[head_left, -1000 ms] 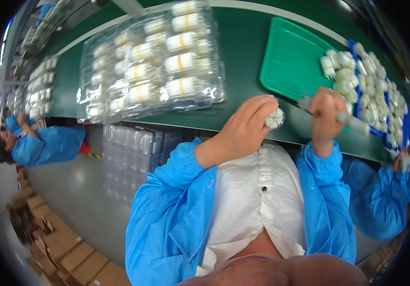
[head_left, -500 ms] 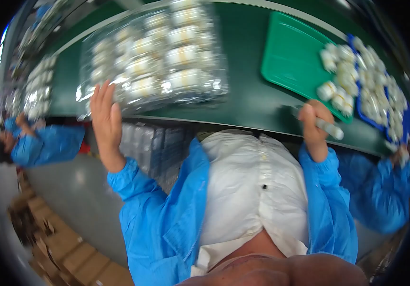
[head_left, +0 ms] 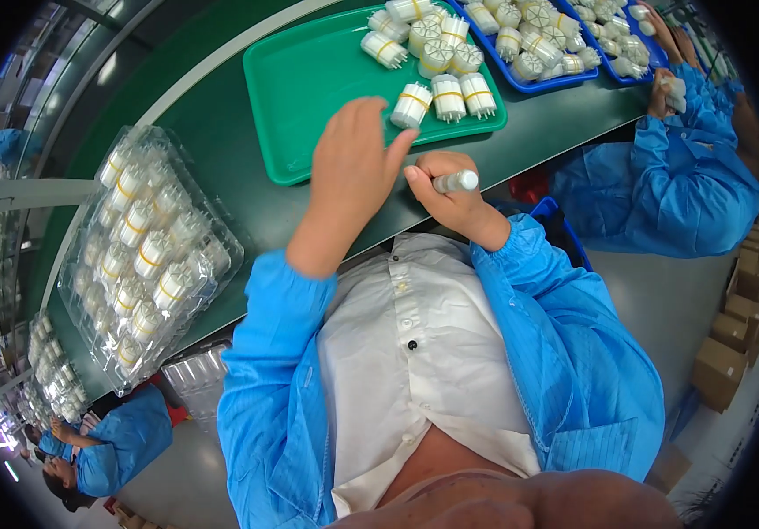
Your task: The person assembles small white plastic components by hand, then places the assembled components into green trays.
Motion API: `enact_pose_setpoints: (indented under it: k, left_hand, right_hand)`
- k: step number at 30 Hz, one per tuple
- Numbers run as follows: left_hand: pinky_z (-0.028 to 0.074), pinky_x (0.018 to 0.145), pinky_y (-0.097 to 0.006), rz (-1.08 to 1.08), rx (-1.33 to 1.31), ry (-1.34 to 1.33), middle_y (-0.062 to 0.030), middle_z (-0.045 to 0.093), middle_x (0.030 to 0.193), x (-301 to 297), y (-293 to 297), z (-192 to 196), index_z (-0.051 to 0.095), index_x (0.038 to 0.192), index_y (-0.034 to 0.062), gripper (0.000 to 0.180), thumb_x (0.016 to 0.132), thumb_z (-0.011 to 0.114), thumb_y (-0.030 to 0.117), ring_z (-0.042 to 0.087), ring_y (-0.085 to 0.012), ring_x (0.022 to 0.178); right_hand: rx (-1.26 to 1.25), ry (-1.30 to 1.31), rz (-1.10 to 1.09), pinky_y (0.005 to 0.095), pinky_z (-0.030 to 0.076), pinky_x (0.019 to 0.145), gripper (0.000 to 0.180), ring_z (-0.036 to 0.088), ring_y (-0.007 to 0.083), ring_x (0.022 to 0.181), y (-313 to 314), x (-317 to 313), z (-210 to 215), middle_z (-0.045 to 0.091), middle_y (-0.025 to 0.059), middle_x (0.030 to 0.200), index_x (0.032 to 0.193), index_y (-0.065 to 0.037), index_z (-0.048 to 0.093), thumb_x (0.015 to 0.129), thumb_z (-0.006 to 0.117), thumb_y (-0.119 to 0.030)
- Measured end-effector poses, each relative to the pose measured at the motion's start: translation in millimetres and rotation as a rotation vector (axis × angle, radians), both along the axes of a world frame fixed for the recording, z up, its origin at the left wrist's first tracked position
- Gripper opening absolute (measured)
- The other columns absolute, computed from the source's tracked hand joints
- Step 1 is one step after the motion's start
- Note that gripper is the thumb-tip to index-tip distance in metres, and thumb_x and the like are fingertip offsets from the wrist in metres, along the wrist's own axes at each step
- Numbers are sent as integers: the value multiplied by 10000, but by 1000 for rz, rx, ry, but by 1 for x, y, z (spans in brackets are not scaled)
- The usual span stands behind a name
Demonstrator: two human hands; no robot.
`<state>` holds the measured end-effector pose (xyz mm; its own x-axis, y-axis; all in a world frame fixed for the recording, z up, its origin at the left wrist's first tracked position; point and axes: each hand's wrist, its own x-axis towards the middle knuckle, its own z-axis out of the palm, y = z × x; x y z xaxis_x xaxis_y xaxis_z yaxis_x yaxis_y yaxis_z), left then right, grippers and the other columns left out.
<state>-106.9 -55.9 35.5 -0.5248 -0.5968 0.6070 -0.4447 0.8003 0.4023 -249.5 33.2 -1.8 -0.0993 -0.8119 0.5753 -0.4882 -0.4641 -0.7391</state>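
Note:
My left hand (head_left: 349, 172) is open, its blurred fingers stretched over the near edge of a green tray (head_left: 295, 115). Its fingertips are close to a white cylinder with a yellow band and short pins (head_left: 411, 106); contact cannot be made out. My right hand (head_left: 452, 196) is closed round a whitish, pen-like stick (head_left: 456, 182) with a rounded end, just in front of the tray. Several more banded white cylinders (head_left: 437, 55) lie together in the tray's right part, some upright and some tipped over.
A clear plastic blister tray (head_left: 207, 304) filled with banded white cylinders lies on the green bench (head_left: 212, 167) at the left. Blue trays (head_left: 564, 81) full of cylinders stand at the right. Co-workers in blue (head_left: 626, 189) are at the right and lower left (head_left: 128, 441).
My view has turned toward the green tray. My left hand has gone from the blister tray to the green tray's edge, staying open. My right hand keeps hold of the stick.

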Motion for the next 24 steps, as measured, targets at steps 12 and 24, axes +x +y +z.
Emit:
enact_pose_setpoints:
  k: [12,24]
  left_hand:
    - [533,778,-407,33,129,137,-182,590,1074,28,8,6,598,1166,39,538,709,859,147,624,-338,961]
    - [490,774,-430,105,346,181,-149,599,1019,88,50,-36,574,1092,27,547,667,894,155,584,-359,931]
  right_hand:
    - [291,-337,27,286,332,476,321,434,70,539,3,-4,-3,511,1,592,658,-41,532,945,661,-102]
    - [127,-335,255,276,314,431,287,424,71,501,-39,52,43,497,-7,571,682,-32,561,927,695,-100]
